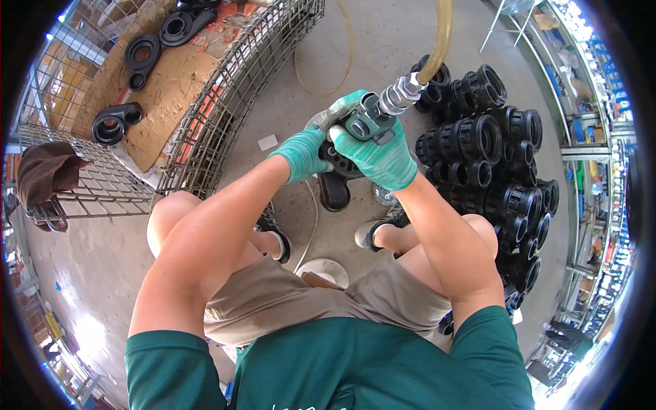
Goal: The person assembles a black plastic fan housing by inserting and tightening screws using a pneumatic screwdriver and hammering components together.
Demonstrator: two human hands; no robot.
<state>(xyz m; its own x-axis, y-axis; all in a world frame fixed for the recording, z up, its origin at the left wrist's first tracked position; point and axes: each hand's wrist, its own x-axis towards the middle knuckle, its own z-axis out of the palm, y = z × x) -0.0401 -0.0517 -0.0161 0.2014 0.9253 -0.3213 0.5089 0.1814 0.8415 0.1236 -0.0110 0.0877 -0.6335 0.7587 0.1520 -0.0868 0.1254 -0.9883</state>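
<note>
To the right of the wire basket, an air tool is held by the wrapped fingers of the right hand over a black fitting, against which the left hand is placed, its exact grip hidden, while black parts are piled farther right of that basket.

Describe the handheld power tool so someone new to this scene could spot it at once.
From the wire-mesh basket at upper left, look right to the turquoise gloves. The power tool held there is compact and grey-green; unlike the black parts stacked farther right, it connects to a yellowish hose by a silvery coupling.
</note>
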